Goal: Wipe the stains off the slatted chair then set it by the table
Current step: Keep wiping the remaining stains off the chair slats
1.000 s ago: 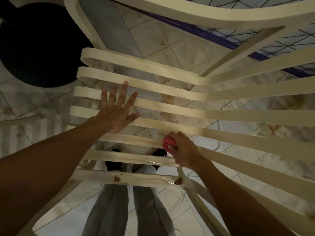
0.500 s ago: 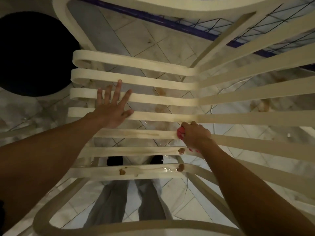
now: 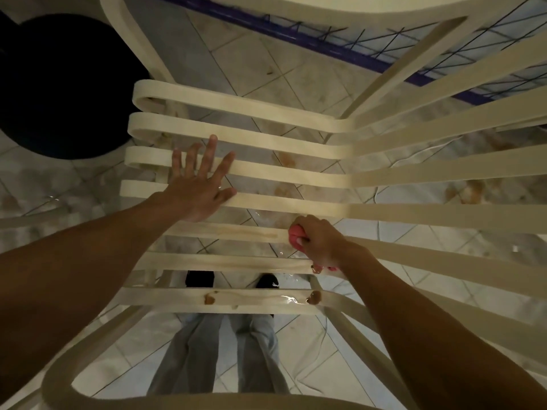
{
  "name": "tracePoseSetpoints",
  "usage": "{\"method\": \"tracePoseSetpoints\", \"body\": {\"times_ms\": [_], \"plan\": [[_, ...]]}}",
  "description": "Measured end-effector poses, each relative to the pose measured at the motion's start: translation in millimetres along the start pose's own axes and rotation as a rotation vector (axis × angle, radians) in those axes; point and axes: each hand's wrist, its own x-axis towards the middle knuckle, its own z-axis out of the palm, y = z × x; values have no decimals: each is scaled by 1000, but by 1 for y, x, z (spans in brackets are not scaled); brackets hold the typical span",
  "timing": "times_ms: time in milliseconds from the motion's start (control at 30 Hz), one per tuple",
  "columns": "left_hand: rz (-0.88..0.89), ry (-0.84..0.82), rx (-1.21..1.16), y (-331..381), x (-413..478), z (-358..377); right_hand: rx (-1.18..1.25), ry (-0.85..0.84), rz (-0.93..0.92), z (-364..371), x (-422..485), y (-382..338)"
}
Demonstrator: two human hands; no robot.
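A cream slatted chair point(image 3: 296, 143) fills the view below me. My left hand point(image 3: 198, 187) lies flat with spread fingers on the slats left of centre. My right hand point(image 3: 321, 242) grips a pink sponge point(image 3: 296, 235) and presses it on a slat near the middle, where a brownish smear point(image 3: 245, 232) runs to the left. Brown blobs point(image 3: 209, 298) sit on the nearest slat, with another stain point(image 3: 314, 297) and a wet sheen beside it.
Tiled floor point(image 3: 254, 63) with brown splashes shows between the slats. A round black object point(image 3: 59, 84) stands at the upper left. A blue-framed wire rack point(image 3: 370, 39) runs across the top right. My legs and dark shoes point(image 3: 201, 278) are under the chair.
My right hand with the sponge slid right along the slat, then stayed near the middle. The left hand stays flat on the slats. The view shifted slightly.
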Motion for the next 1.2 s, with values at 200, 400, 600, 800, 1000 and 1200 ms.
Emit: {"method": "tracePoseSetpoints", "body": {"times_ms": [200, 400, 600, 800, 1000, 1200], "plan": [[-13, 51, 0, 1, 2, 4, 103, 74, -127, 17, 17, -50], [-12, 172, 2, 0, 1, 14, 105, 235, -255, 50, 17, -55], [-3, 195, -13, 0, 0, 14, -68, 215, -93, 23, -3, 0], [-4, 198, -8, 1, 1, 13, -458, 6, 50, -5, -11, 21], [1, 212, -16, 0, 0, 13, -99, -82, 36, -10, 1, 8], [-3, 219, -2, 1, 0, 13, 39, -111, 2, -7, 4, -25]]}}
